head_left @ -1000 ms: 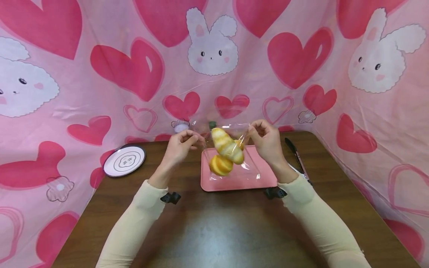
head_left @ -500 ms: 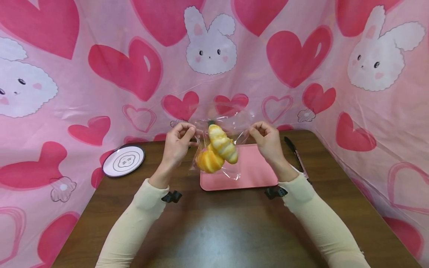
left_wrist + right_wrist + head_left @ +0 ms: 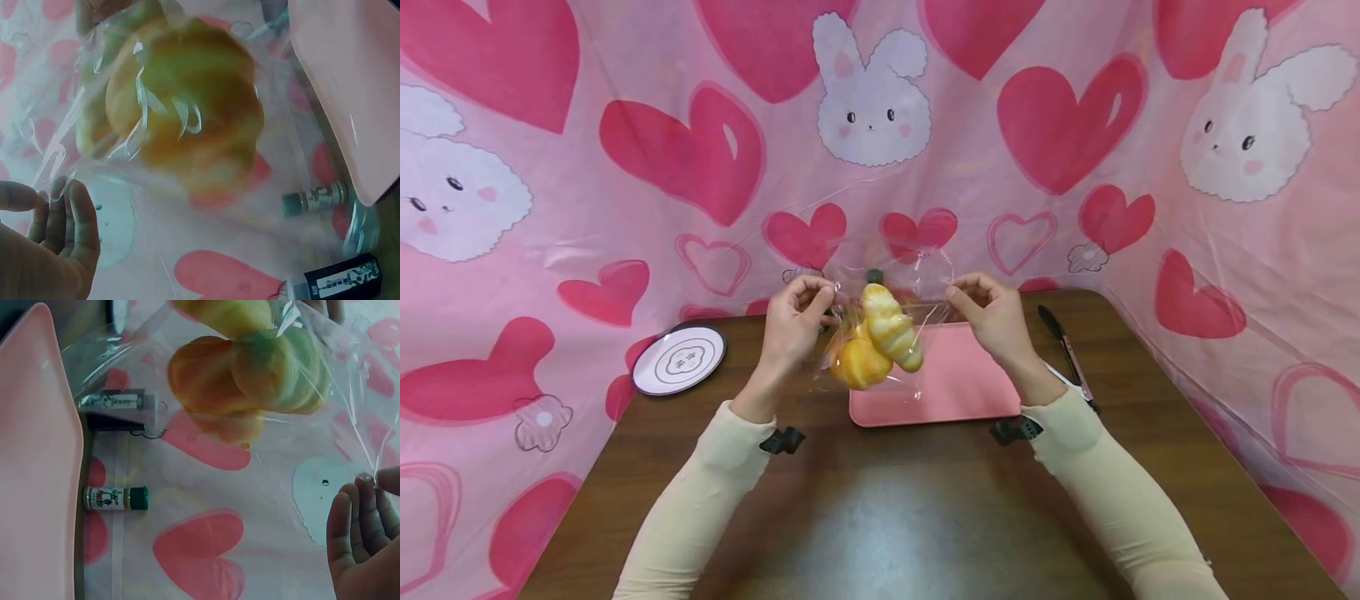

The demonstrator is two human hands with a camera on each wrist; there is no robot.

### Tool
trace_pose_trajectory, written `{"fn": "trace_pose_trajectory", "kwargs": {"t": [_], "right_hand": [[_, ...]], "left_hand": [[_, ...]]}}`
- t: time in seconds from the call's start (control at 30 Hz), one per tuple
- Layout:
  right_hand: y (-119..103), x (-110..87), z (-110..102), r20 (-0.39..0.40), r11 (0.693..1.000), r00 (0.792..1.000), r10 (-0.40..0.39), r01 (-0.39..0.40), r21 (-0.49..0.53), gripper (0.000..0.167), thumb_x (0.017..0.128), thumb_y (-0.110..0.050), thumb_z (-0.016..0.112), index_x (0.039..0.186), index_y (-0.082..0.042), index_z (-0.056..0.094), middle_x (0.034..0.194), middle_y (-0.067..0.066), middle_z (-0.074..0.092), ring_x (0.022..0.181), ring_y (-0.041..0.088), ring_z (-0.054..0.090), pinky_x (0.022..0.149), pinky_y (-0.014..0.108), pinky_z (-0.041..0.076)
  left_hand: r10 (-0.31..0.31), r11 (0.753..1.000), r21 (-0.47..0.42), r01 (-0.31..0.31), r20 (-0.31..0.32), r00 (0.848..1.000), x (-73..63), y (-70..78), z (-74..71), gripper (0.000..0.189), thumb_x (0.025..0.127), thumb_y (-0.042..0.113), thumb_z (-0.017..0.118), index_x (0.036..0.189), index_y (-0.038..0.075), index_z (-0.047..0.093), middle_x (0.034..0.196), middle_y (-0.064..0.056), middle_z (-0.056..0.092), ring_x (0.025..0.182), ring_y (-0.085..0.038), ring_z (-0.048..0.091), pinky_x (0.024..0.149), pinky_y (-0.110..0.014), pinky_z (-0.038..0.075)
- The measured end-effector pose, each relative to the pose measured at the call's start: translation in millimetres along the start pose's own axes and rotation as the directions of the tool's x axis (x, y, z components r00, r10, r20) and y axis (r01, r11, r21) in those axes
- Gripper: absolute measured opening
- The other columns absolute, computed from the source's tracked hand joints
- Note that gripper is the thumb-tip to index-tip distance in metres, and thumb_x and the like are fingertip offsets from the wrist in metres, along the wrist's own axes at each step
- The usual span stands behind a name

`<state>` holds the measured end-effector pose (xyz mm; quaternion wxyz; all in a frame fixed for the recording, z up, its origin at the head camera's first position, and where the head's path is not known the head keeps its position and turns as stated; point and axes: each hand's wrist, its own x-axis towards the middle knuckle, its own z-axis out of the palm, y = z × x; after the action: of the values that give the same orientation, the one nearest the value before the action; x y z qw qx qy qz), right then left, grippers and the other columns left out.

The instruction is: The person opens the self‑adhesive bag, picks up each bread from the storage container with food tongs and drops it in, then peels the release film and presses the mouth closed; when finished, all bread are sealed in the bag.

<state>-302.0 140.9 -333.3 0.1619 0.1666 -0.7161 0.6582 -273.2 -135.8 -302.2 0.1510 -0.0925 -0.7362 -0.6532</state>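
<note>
Between my two hands hangs a clear plastic bag [image 3: 925, 283], raised over the left part of the pink tray [image 3: 970, 383]. Inside it are a pale, striped bread roll [image 3: 891, 327] and a rounder golden bread [image 3: 863, 360]; the right wrist view shows several pieces of bread [image 3: 206, 372] pressed together behind the film. My left hand [image 3: 793, 325] pinches the bag's upper left edge between thumb and fingers. Its upper right edge is pinched by my right hand [image 3: 992, 317]. In the left wrist view the film runs taut from the fingertips [image 3: 53, 194] up to the bread.
A white plate [image 3: 679, 360] with a dark rim lies at the table's left. Dark-tipped tongs [image 3: 1067, 354] lie right of the tray. Behind the tray stand a small green-capped bottle [image 3: 115, 498] and a black-and-white box-like item [image 3: 342, 279]. A patterned cloth hangs behind the table.
The breads in the bag have swung left and slid together. The left hand shifted slightly left, then the right hand came a little inward. Both keep pinching the bag.
</note>
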Motion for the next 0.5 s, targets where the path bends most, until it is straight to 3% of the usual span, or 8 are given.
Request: {"fn": "trace_pose_trajectory", "kwargs": {"t": [0.2,0.37,0.5], "right_hand": [[-3.0,4.0,-4.4,-0.089,0.998,0.996,0.015,-0.010,0.058,0.023,0.097,-0.011,0.064,0.104,0.011,0.065,0.075,-0.009,0.065,0.065,0.009,0.062,0.062,0.024,0.058],[-7.4,4.1,-2.0,-0.107,0.995,0.994,-0.007,0.018,0.100,0.022,0.099,-0.010,0.061,0.102,0.011,0.063,0.076,-0.010,0.065,0.065,0.006,0.059,0.062,0.023,0.054],[-13.3,3.7,1.2,-0.124,0.990,0.992,-0.020,0.037,0.137,0.014,0.099,-0.010,0.060,0.096,0.003,0.065,0.076,-0.007,0.064,0.066,0.008,0.058,0.062,0.021,0.053]], "left_hand": [[0.018,1.000,0.003,-0.018,-0.007,1.000,1.1,-3.6,-4.7,0.014,0.097,0.009,0.060,0.097,-0.004,0.064,0.085,0.005,0.070,0.079,-0.008,0.069,0.073,-0.024,0.059],[0.042,0.999,0.001,-0.042,0.038,0.998,0.8,-5.1,-4.6,0.016,0.097,0.009,0.061,0.098,-0.007,0.063,0.084,0.011,0.071,0.080,-0.006,0.068,0.075,-0.022,0.058],[0.058,0.997,0.041,-0.062,0.083,0.995,1.6,-8.2,-5.6,0.016,0.094,0.005,0.061,0.104,-0.006,0.064,0.079,0.005,0.071,0.073,-0.005,0.066,0.071,-0.024,0.057]]}}
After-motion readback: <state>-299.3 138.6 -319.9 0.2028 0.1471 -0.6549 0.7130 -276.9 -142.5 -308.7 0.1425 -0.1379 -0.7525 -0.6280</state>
